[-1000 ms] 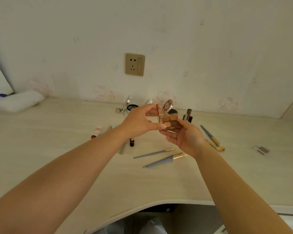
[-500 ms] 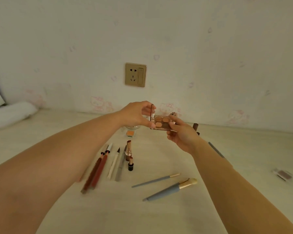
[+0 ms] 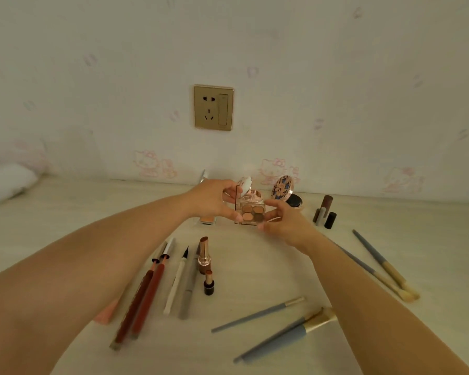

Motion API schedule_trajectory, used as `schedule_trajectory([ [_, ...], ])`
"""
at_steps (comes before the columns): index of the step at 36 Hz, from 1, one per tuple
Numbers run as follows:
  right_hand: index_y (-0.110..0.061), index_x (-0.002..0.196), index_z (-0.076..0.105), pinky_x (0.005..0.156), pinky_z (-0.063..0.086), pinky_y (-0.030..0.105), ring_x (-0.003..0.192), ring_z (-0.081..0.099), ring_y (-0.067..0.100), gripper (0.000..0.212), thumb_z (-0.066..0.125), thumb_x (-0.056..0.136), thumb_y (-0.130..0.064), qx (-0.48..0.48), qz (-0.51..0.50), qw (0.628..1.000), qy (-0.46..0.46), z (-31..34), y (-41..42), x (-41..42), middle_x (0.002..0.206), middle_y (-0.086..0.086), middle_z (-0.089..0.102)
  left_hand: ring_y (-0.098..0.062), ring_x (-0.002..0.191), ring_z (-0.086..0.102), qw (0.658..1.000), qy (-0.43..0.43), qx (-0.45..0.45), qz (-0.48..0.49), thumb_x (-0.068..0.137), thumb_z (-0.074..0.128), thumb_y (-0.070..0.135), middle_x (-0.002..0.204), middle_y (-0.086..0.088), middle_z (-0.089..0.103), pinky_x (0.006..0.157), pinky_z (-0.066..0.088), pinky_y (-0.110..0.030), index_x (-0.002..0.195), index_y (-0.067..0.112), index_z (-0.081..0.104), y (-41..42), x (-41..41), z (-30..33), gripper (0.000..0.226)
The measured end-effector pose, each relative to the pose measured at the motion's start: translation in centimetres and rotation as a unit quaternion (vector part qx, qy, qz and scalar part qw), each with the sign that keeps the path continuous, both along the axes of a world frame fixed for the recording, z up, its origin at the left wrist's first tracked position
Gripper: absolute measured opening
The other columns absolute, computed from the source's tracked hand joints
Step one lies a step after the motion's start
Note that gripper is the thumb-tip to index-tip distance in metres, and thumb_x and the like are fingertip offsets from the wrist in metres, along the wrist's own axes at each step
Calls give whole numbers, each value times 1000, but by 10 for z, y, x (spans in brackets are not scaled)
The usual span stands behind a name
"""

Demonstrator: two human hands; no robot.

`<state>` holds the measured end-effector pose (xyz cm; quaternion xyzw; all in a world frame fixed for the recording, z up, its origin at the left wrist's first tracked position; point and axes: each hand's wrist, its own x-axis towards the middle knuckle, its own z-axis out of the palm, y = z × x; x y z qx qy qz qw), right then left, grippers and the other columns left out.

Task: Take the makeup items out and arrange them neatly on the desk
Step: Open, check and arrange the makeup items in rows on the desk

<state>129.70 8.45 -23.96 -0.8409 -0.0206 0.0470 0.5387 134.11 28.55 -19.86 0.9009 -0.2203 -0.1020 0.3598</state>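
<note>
Item in hand: eyeshadow palette (image 3: pixel 251 211), lid open and upright, pans showing; just above centre of frame, low over the counter (image 3: pixel 255 266), contact not discernible.
Left grip: left hand (image 3: pixel 211 198) pinches the lid edge and near corner.
Right grip: right hand (image 3: pixel 284 221) holds the palette's right side, fingers curled beneath.
Step in hand: judged to be placing the palette in the back row.
Next move: calls for setting it flat between the small orange pan (image 3: pixel 207 220) and the dark tubes (image 3: pixel 324 212), then letting go.
Surroundings: two open compacts (image 3: pixel 283 188) behind; pencils (image 3: pixel 144 296), liners and lipstick (image 3: pixel 204 254) at lower centre; brushes (image 3: pixel 276 334) at lower right.
Obscured: pink item (image 3: pixel 107 313) under the left forearm, unidentified; object at right frame edge cut off.
</note>
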Motion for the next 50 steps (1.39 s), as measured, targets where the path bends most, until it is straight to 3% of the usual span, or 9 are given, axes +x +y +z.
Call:
schedule_trajectory([
  [8,-16,135,44,64,39,10,76,51,1,66,76,77,-14,-85,11,996,-35,-12,-2,17,100,0,55,-5,106,57,1000,-1,22,5,63,86,23,119,6,60,92,41,-18,120,20,54,-1,11,-18,65],
  [11,-18,135,46,66,36,13,78,48,1,67,77,76,-21,-133,15,990,-44,-15,-5,19,103,-2,51,-4,106,58,999,-2,38,3,63,87,26,120,7,60,97,43,-23,122,20,54,-2,14,-22,68],
  [14,-19,135,47,78,34,18,92,47,9,65,76,77,-24,-161,9,986,-51,-18,-6,20,110,-2,48,-7,109,58,999,-7,50,6,61,87,28,119,7,61,101,44,-31,122,20,55,-4,17,-26,69],
  [25,-18,137,46,84,35,21,99,46,12,66,74,79,-30,-218,19,975,-32,-19,-6,24,109,-1,48,-9,110,58,999,16,41,2,63,86,26,120,6,60,101,44,-31,118,23,55,-6,19,-28,63],
  [34,-16,137,44,81,35,21,94,47,11,65,74,80,-23,-158,-19,987,-25,-17,-6,13,108,-1,50,-10,120,53,999,14,49,13,67,83,29,134,3,53,102,37,-21,143,19,38,-1,10,-14,89],
  [39,-19,127,54,73,38,19,86,52,9,45,68,85,-18,-98,-84,991,-38,-14,-13,-6,96,-4,56,-12,113,57,998,-23,44,25,74,78,26,128,0,56,98,43,-24,139,16,43,6,-7,10,74],
  [42,-18,122,59,73,39,19,83,53,8,36,66,86,-17,-94,-97,990,-49,-12,-20,-26,90,-5,58,-9,100,61,997,-60,22,35,78,75,25,118,3,61,87,45,-18,129,18,54,1,-23,27,55],
  [45,-19,117,63,77,38,20,85,53,8,28,64,88,-20,-140,-116,981,-72,-8,-30,-51,94,-4,59,-8,95,63,993,-111,18,26,83,71,23,111,4,64,82,44,-15,117,20,61,-12,-40,42,36],
  [50,-23,115,62,75,45,24,87,54,10,23,56,92,-26,-247,-176,949,-80,5,-59,-98,95,-6,57,-7,92,62,986,-161,43,-24,86,65,21,102,9,64,84,46,-19,112,22,65,-61,-82,55,25],
])
